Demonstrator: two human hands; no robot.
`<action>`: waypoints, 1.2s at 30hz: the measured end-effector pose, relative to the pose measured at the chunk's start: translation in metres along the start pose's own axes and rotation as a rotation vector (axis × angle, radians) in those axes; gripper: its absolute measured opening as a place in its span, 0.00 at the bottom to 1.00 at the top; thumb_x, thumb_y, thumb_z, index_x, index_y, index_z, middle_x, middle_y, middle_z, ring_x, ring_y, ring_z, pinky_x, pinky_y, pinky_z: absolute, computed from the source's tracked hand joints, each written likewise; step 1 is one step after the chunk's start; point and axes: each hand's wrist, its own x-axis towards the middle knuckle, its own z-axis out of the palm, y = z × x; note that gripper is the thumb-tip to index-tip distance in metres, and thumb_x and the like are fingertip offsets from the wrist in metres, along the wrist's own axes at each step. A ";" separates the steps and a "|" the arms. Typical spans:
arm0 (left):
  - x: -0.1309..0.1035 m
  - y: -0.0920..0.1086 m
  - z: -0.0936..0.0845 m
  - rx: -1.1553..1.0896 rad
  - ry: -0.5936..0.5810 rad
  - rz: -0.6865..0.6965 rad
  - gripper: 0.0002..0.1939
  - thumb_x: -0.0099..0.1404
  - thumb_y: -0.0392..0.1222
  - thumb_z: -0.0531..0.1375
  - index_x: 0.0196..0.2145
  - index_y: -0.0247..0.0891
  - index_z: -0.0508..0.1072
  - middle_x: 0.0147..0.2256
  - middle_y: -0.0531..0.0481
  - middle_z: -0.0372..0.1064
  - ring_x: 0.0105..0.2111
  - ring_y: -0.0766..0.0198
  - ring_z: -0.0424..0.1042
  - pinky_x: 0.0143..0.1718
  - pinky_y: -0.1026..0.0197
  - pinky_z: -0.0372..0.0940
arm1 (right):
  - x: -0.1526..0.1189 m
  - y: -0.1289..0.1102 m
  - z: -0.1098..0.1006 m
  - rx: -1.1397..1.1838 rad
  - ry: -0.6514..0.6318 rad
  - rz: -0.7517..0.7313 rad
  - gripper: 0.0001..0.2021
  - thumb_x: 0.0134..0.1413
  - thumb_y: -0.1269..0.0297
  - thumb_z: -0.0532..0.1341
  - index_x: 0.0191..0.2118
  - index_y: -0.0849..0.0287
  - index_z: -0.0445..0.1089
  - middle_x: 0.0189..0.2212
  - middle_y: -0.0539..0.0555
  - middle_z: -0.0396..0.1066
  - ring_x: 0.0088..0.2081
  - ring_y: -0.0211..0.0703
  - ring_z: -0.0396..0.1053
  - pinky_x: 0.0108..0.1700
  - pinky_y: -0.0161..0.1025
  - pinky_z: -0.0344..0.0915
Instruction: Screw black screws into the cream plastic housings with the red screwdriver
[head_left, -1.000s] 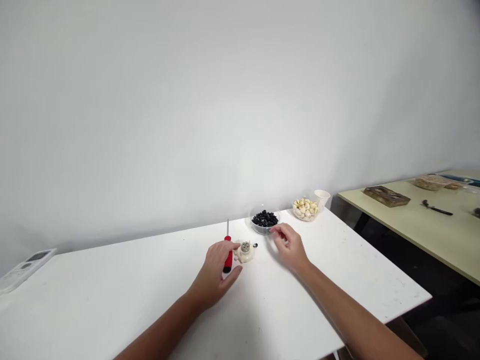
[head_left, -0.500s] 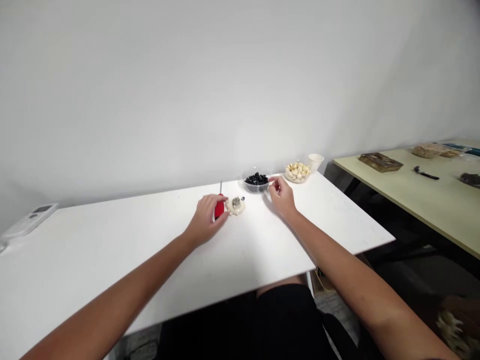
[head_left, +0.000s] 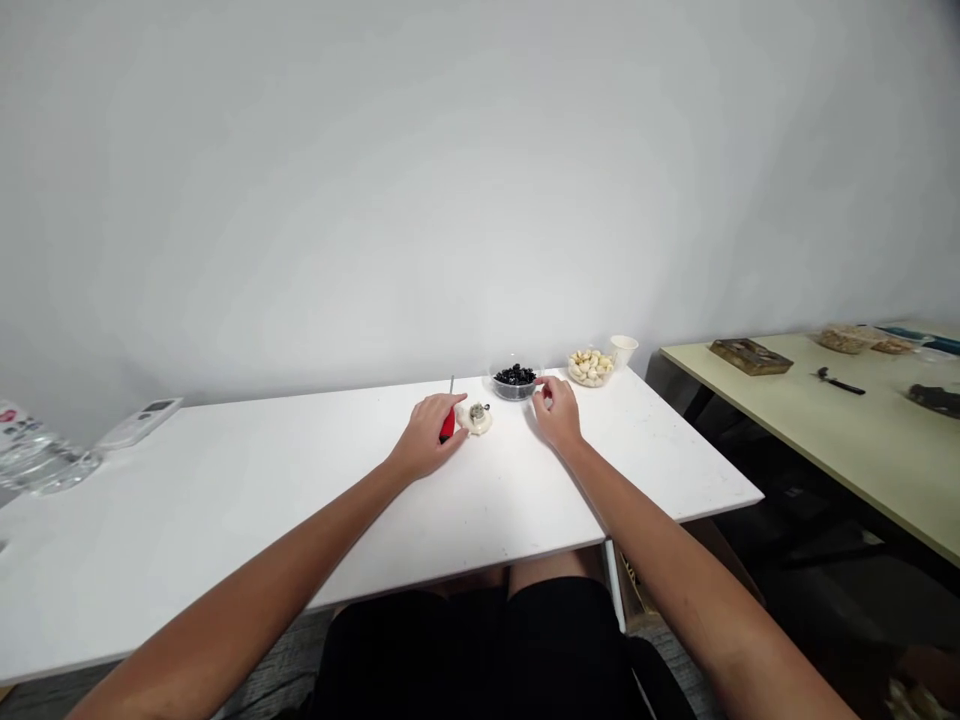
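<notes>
Several small black pieces fill a clear bowl (head_left: 514,378) near the wall. Just to the right of its rim, my right hand (head_left: 558,412) is in a pinch; anything between the fingertips is too small to make out. My left hand (head_left: 429,438) rests on the table with thumb and fingers apart. A red-handled screwdriver (head_left: 448,424) lies in the gap between them, its metal shaft pointing to the wall. Beside the left fingertips sits a cream-coloured round part (head_left: 480,424) with a greyish metal piece (head_left: 477,410) on top. A tiny dark ring-like piece shows next to it.
Cream pieces fill a second clear bowl (head_left: 591,366), with a white cup (head_left: 623,349) behind it. At the left are a white remote (head_left: 141,422) and a clear bottle (head_left: 45,455). A yellowish table (head_left: 795,430) on the right holds a box (head_left: 750,356) and a dark-handled tool (head_left: 840,381).
The view has shifted, bringing the bottle in at the left. My right hand stays pinched beside the black pieces' bowl; my left hand stays by the cream part.
</notes>
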 end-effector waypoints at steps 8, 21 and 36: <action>-0.003 0.000 -0.002 -0.071 0.005 -0.007 0.22 0.72 0.46 0.58 0.61 0.40 0.66 0.56 0.40 0.71 0.58 0.48 0.68 0.61 0.43 0.61 | 0.072 -0.007 -0.010 -0.157 -0.320 -0.144 0.13 0.66 0.63 0.56 0.44 0.56 0.79 0.37 0.55 0.76 0.42 0.47 0.69 0.48 0.41 0.62; -0.006 -0.028 0.008 -0.137 -0.060 -0.014 0.21 0.72 0.43 0.59 0.60 0.45 0.61 0.56 0.38 0.69 0.58 0.43 0.68 0.59 0.39 0.64 | 0.152 -0.012 0.054 -0.489 -0.783 -0.092 0.10 0.34 0.66 0.74 0.17 0.55 0.72 0.20 0.55 0.73 0.29 0.51 0.75 0.33 0.42 0.64; -0.007 -0.030 0.009 -0.211 -0.039 -0.091 0.18 0.72 0.44 0.59 0.57 0.46 0.65 0.54 0.40 0.71 0.57 0.43 0.68 0.58 0.39 0.64 | 0.119 -0.039 0.014 -0.209 -0.589 0.082 0.07 0.55 0.60 0.65 0.31 0.55 0.77 0.24 0.51 0.73 0.24 0.39 0.67 0.24 0.35 0.55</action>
